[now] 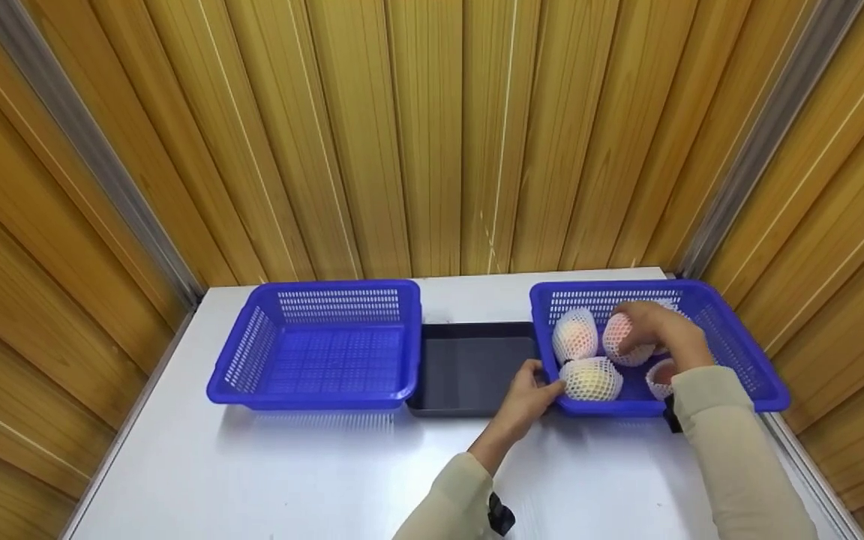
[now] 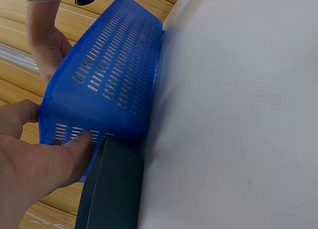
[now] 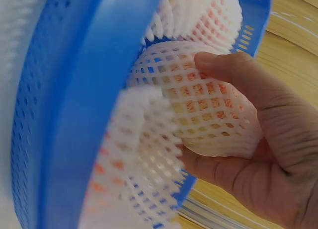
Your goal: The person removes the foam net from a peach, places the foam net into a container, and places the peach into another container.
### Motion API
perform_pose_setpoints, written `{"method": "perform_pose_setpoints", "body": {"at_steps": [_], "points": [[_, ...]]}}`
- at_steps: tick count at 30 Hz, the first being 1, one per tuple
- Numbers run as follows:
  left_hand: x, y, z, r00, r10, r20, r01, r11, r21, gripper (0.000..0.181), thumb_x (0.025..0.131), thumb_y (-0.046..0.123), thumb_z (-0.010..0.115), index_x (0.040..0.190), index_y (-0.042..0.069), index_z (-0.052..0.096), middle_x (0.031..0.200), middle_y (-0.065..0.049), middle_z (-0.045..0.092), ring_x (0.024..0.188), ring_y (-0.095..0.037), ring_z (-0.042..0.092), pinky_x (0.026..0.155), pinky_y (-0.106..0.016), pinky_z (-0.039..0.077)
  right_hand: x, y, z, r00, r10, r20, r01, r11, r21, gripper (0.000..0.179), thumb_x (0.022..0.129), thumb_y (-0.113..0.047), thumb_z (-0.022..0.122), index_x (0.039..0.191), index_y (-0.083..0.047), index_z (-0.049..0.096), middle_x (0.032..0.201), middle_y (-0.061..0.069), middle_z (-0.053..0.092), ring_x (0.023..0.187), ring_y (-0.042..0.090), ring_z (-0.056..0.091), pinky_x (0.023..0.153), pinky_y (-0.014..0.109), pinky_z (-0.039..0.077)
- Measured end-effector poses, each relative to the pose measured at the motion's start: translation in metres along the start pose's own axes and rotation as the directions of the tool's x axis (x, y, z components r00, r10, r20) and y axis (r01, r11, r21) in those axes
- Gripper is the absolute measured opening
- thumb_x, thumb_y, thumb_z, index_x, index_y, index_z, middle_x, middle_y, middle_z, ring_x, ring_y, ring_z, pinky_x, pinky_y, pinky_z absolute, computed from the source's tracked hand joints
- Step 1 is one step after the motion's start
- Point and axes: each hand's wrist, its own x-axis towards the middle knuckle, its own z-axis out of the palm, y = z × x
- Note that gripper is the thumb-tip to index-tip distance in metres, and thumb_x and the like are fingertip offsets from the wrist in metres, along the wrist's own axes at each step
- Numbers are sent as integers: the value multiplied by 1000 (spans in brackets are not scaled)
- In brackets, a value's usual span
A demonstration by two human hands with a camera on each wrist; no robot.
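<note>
In the head view my right hand (image 1: 661,330) reaches into the right blue basket (image 1: 739,345). Its thumb and fingers curl around a red-and-yellow fruit in a white foam net (image 3: 213,105), seen close in the right wrist view. Several other netted fruits lie around it, among them a paler yellowish one (image 1: 592,379) at the front left and a reddish one (image 1: 576,335) behind that. Another netted fruit (image 1: 659,377) is partly covered by my right forearm. At this basket's left front corner, my left hand (image 2: 35,159) pinches the rim and outer wall.
A black tray (image 1: 477,375) stands between the two baskets, close beside my left hand. Further left is a second blue basket (image 1: 334,360), with its slatted bottom showing. All stand on a white table (image 1: 312,472), with wood-panelled walls (image 1: 424,150) behind and at both sides.
</note>
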Motion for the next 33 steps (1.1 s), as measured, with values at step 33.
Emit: {"method": "perform_pose_setpoints", "body": {"at_steps": [33], "points": [[-2,-6,-7,997,2,75,9,988,-152,35,92,5,69,121,1,49,109,-10,58,88,-14,62,84,-35,57,-53,-54,10,924,-290,-248,228,941,-250,76,78,-15,84,143,1,50,139,31,51,126,52,49,104,68,41]]}}
